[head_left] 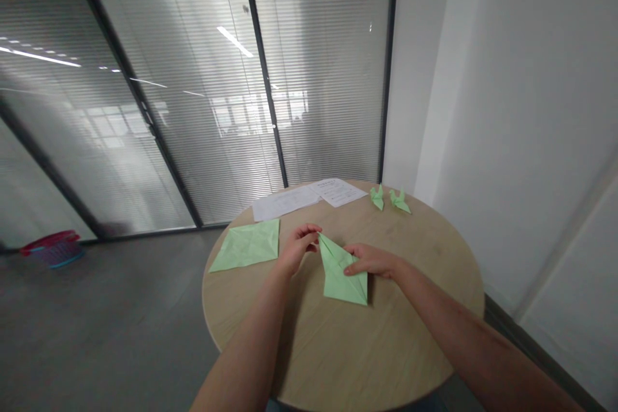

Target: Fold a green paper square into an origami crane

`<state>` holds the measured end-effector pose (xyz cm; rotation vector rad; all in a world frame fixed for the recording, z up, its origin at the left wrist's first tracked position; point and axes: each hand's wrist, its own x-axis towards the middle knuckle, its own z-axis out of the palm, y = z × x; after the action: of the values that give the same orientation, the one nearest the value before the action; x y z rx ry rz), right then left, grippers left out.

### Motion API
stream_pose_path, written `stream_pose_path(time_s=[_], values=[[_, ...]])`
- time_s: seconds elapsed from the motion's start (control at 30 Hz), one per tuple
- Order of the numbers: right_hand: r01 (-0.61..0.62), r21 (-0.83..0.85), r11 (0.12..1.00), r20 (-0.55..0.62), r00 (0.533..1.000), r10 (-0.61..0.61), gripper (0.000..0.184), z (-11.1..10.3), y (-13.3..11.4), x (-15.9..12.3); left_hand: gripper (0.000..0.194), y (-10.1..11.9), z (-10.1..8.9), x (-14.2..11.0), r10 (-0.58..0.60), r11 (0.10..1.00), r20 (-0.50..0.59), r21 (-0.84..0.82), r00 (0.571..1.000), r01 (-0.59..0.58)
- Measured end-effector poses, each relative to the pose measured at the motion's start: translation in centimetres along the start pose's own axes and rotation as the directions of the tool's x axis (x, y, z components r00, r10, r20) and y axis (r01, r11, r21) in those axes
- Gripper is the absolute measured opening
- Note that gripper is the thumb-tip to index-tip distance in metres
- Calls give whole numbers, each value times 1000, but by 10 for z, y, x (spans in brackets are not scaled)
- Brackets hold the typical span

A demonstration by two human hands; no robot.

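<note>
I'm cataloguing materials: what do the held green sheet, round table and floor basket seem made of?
Held green sheet: likely matte paper, visibly creased.
Round table: wood or laminate, low sheen, faint grain.
Basket: probably plastic, from its red and blue colouring; finish unclear.

Folded paper [338,280] looked matt, the surface [386,347] smooth wood.
The far panes [333,77] were glossy glass, the left basket [52,251] looked plastic, the floor [135,335] smooth.
</note>
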<state>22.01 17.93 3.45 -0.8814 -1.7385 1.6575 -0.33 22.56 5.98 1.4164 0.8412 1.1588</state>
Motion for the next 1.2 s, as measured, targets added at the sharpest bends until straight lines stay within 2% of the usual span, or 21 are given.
stream_pose_path(time_s=[0.27, 0.57, 0.77, 0.9, 1.03, 1.13, 1.2], values=[[-7, 33, 999, 26, 1000, 6, 49, -5, 6, 2, 23, 3, -2, -3, -48, 998, 61, -45, 997, 50], [2, 63, 998, 45, 999, -5, 50, -6, 7, 0, 33, -3, -7, 1, -69, 994, 90, -73, 994, 76], [9, 74, 997, 83, 996, -16, 53, -8, 8, 0, 36, -7, -8, 1, -117, 987, 246, -75, 962, 139], [14, 69, 997, 50, 999, -18, 53, -8, 8, 0, 37, -4, -4, -3, -118, 992, 305, 4, 945, 122], [52, 61, 997, -50, 998, -49, 49, -7, 10, 3, 41, 0, 1, -6, -90, 991, 345, 121, 934, 51], [63, 38, 997, -120, 991, -58, 49, -8, 12, 5, 42, 0, 5, -7, -146, 963, 382, 265, 912, 43], [69, 7, 998, -148, 987, -67, 50, -9, 13, 6, 39, -3, 8, -7, -179, 925, 363, 378, 914, 32]])
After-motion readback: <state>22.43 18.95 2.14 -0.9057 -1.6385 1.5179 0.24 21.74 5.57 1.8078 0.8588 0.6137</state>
